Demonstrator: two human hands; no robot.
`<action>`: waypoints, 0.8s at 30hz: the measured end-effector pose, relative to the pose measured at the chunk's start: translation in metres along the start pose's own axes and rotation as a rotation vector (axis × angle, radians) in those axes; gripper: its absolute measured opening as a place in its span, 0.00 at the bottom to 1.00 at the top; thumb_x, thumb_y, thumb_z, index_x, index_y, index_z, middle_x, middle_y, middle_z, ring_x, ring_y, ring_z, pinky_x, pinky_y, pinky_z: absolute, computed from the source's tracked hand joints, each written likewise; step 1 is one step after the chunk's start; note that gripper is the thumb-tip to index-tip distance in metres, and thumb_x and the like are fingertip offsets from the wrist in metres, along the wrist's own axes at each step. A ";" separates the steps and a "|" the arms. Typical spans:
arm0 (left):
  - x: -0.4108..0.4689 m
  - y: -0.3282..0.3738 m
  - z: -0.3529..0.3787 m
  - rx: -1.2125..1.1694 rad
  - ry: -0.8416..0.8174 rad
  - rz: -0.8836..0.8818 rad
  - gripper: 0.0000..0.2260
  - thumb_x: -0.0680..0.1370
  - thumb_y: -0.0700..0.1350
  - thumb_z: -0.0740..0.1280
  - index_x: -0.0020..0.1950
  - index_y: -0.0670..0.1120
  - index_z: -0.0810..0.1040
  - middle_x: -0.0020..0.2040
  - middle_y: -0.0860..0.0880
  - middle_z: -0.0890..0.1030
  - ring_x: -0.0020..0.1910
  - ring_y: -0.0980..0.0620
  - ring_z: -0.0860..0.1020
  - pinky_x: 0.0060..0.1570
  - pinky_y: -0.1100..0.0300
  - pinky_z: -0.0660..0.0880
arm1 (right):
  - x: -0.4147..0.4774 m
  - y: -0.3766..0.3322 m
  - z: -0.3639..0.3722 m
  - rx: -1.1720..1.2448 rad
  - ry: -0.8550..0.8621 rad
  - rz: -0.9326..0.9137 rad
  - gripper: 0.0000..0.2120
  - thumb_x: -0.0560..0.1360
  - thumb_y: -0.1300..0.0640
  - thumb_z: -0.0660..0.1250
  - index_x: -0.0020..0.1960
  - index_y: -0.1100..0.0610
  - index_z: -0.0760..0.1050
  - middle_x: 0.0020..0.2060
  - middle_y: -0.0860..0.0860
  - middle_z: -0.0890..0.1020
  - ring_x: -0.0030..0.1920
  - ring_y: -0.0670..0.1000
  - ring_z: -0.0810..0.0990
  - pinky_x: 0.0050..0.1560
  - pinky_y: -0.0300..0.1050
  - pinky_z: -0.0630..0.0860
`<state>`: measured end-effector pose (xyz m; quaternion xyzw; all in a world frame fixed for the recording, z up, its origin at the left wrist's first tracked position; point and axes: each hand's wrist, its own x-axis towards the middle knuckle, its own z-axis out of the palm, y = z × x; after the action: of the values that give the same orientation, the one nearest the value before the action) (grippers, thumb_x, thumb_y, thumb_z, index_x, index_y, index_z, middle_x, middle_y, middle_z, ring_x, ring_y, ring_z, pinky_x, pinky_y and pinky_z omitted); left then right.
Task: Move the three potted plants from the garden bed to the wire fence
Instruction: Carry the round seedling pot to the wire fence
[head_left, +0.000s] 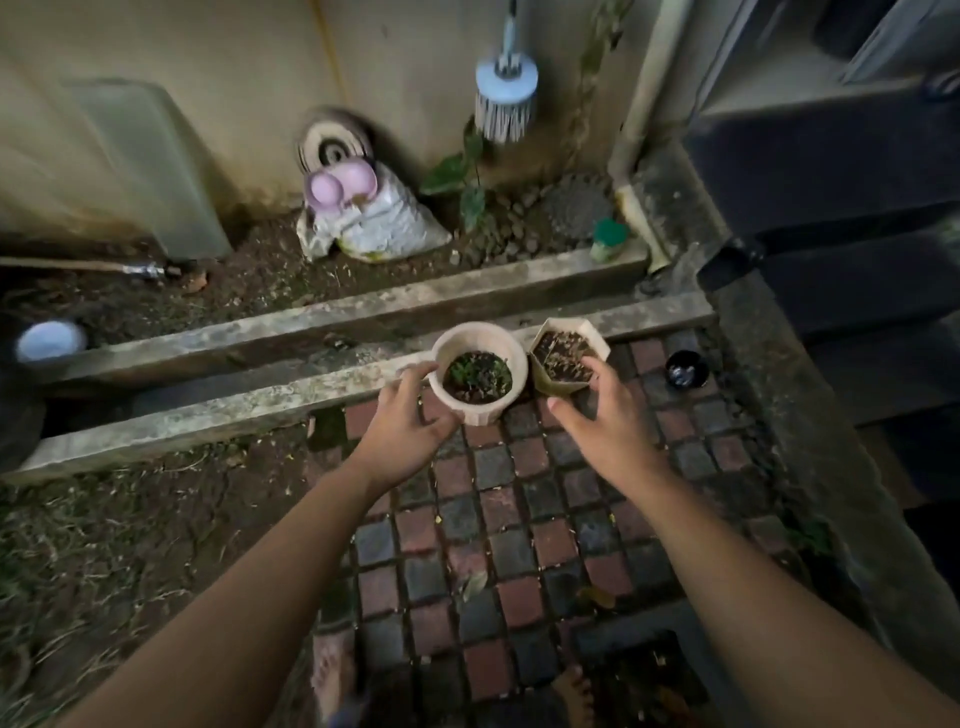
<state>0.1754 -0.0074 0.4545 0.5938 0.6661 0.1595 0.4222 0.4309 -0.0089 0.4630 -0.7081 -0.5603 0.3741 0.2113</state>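
Observation:
A round cream pot (480, 371) with small green shoots is gripped at its left side by my left hand (410, 415), over the brick paving. Right beside it is a hexagonal beige pot (569, 358) with dry stems, and my right hand (605, 410) grasps it at its near right rim. Both pots are upright and touch each other, just in front of the concrete curb (291, 395). A small dark round pot (685, 369) sits on the paving to the right. No wire fence is in view.
The soil garden bed (249, 275) lies beyond two concrete curbs, with a white sack (374, 223), pink pots (340, 187), a green-lidded jar (609, 239) and a leafy plant (462, 176). A brush (505, 98) hangs on the wall. Dark steps (841, 208) rise at right. My bare feet (332, 670) stand on the bricks.

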 end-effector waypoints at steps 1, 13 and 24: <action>0.027 -0.023 0.021 -0.005 -0.011 -0.006 0.31 0.82 0.54 0.70 0.81 0.56 0.60 0.79 0.44 0.64 0.75 0.52 0.66 0.63 0.58 0.62 | 0.021 0.023 0.022 0.021 0.008 0.013 0.34 0.78 0.48 0.73 0.79 0.54 0.63 0.75 0.58 0.72 0.74 0.57 0.71 0.69 0.48 0.67; 0.262 -0.268 0.196 0.207 0.004 0.220 0.25 0.84 0.65 0.58 0.76 0.54 0.65 0.70 0.40 0.63 0.67 0.37 0.71 0.74 0.50 0.69 | 0.190 0.245 0.273 0.308 0.113 -0.019 0.34 0.78 0.39 0.68 0.79 0.47 0.62 0.77 0.55 0.68 0.77 0.52 0.67 0.72 0.49 0.68; 0.305 -0.313 0.248 -0.274 0.420 0.582 0.14 0.77 0.63 0.67 0.56 0.56 0.72 0.58 0.46 0.67 0.62 0.60 0.67 0.60 0.67 0.71 | 0.244 0.295 0.361 0.877 0.221 -0.176 0.31 0.75 0.39 0.67 0.75 0.45 0.65 0.74 0.48 0.74 0.72 0.39 0.73 0.58 0.30 0.74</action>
<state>0.1748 0.1266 -0.0294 0.6505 0.5140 0.4786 0.2890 0.3643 0.0970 -0.0486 -0.5371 -0.3812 0.4789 0.5804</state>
